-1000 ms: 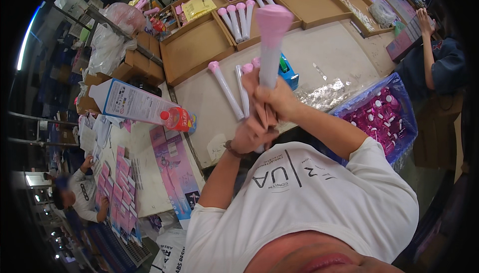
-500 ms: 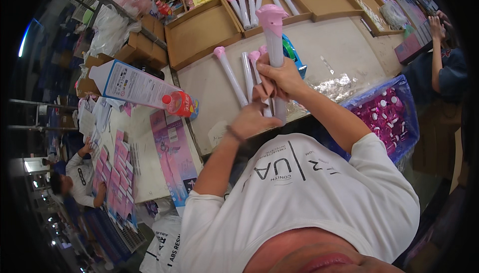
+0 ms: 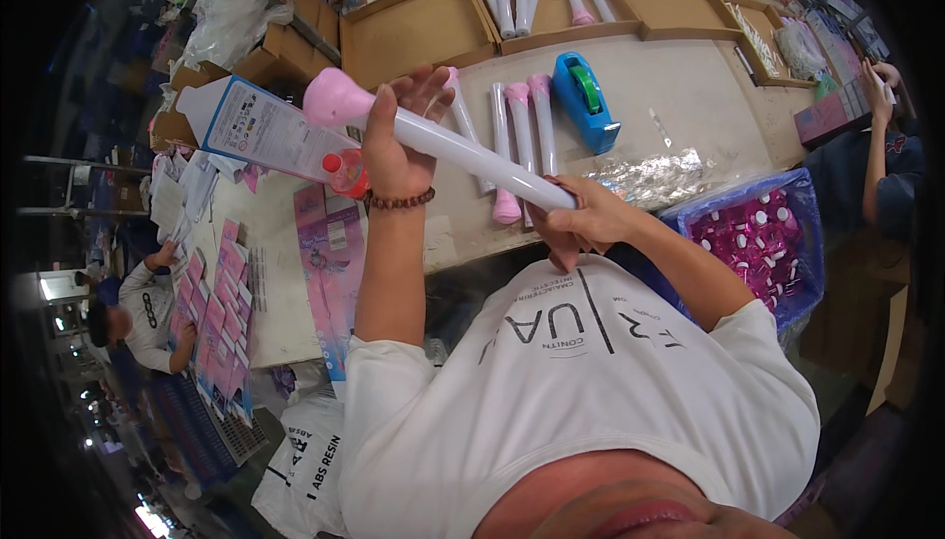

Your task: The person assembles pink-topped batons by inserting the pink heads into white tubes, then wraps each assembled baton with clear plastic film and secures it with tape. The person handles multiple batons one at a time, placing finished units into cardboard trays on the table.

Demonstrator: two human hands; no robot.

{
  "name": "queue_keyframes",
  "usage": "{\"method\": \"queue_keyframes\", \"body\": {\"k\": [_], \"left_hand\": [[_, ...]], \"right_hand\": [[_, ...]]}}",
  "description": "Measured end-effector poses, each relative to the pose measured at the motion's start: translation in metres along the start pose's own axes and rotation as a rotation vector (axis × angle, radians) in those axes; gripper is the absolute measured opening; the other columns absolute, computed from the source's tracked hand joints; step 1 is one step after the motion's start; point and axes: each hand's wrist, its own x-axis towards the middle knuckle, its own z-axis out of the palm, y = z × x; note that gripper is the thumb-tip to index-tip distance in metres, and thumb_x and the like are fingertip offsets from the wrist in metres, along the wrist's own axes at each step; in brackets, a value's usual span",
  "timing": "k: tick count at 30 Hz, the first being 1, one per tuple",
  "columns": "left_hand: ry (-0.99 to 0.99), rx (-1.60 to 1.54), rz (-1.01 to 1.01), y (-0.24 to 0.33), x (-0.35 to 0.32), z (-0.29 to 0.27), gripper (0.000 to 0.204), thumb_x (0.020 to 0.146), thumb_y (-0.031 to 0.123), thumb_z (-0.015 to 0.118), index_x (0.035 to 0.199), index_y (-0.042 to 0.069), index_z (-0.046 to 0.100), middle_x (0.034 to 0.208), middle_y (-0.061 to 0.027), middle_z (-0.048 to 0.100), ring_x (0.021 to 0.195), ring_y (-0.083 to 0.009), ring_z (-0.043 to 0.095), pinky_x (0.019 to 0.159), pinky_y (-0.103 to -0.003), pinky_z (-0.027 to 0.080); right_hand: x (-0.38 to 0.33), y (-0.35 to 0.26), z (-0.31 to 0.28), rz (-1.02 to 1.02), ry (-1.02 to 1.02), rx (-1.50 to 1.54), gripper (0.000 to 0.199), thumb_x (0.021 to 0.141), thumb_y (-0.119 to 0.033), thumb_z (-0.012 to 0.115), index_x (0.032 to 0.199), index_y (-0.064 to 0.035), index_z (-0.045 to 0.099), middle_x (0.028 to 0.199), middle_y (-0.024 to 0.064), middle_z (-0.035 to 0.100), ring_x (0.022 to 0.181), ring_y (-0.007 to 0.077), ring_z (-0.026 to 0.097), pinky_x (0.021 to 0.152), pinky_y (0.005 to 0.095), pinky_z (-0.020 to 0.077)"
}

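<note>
Wand [image 3: 472, 157] now slanted across the body in mid-air above the near edge of the counter [image 3: 679, 135], pink head [image 3: 335, 98] up to the left, tube's far end low to the right; half a second ago it stood nearly upright, head at the top. Left hand [image 3: 396, 150] then low by the tube's bottom end, now up beside the pink head: palm turned up, fingers loosely spread behind the tube, thumb in front of it, no firm grip on view. Left forearm rises almost vertically, bracelet [image 3: 401, 199] at the wrist. Right hand [image 3: 602, 212] formerly about the tube's middle, now closed on its far end, close to the shirt [image 3: 630, 372]; forearm comes in from the right, elbow bent, hand pointing left. Brown cloth, plain between the hands earlier, cannot be made out for certain now. Tape dispenser [image 3: 583, 106], earlier partly hidden, now in full view right of the loose wands [image 3: 523, 135] on the counter. Bottle [image 3: 345, 173] partly behind the left wrist. Six wands in the tray [image 3: 553, 9] beyond, as before.
</note>
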Motion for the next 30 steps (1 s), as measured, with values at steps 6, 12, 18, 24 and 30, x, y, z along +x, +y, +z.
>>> {"method": "queue_keyframes", "body": {"k": [6, 12, 18, 24, 30], "left_hand": [[-0.522, 0.247, 0.351, -0.047, -0.080, 0.057, 0.023, 0.085, 0.013, 0.064, 0.105, 0.007, 0.056, 0.113, -0.0183, 0.061, 0.121, -0.0416, 0.048, 0.102, -0.051, 0.037], [-0.453, 0.632, 0.159, -0.042, -0.072, 0.071, 0.017, 0.085, 0.006, 0.062, 0.101, 0.004, 0.056, 0.108, -0.0137, 0.064, 0.105, -0.0302, 0.061, 0.090, -0.043, 0.049], [0.242, -0.088, -0.214, -0.028, 0.007, -0.015, 0.020, 0.087, 0.023, 0.066, 0.096, 0.007, 0.060, 0.101, -0.0113, 0.066, 0.090, -0.0300, 0.065, 0.079, -0.046, 0.054], [0.123, -0.196, -0.263, -0.049, 0.015, -0.052, 0.026, 0.086, 0.032, 0.068, 0.095, 0.009, 0.061, 0.100, -0.0107, 0.065, 0.090, -0.0312, 0.064, 0.085, -0.049, 0.051], [-0.221, -0.181, -0.446, -0.052, -0.006, -0.046, 0.060, 0.083, 0.044, 0.065, 0.126, 0.008, 0.042, 0.111, -0.0124, 0.059, 0.100, -0.0332, 0.060, 0.088, -0.052, 0.050]], "right_hand": [[0.036, 0.089, -0.024, -0.003, 0.476, 0.491, 0.068, 0.096, -0.060, 0.023, 0.106, -0.0015, 0.056, 0.060, 0.0088, 0.053, 0.041, 0.0148, 0.046, 0.036, 0.0282, 0.0395], [0.041, 0.110, -0.016, -0.160, 0.501, -0.012, 0.052, 0.097, -0.050, 0.036, 0.098, -0.0014, 0.054, 0.060, 0.0123, 0.056, 0.042, 0.0188, 0.052, 0.035, 0.0314, 0.0356], [0.010, 0.033, -0.019, -0.277, 0.412, 0.293, 0.051, 0.102, -0.042, 0.029, 0.099, 0.0030, 0.054, 0.062, 0.0124, 0.058, 0.043, 0.0174, 0.057, 0.037, 0.0271, 0.0439], [0.032, 0.044, 0.033, -0.144, 0.542, -0.118, 0.049, 0.101, -0.042, 0.035, 0.112, 0.0007, 0.055, 0.094, 0.0065, 0.062, 0.084, 0.0129, 0.057, 0.077, 0.0282, 0.0454], [0.034, 0.038, 0.063, -0.203, 0.244, 0.223, 0.053, 0.101, -0.046, 0.029, 0.108, -0.0024, 0.059, 0.099, 0.0049, 0.061, 0.082, 0.0084, 0.055, 0.075, 0.0247, 0.0472]]}}
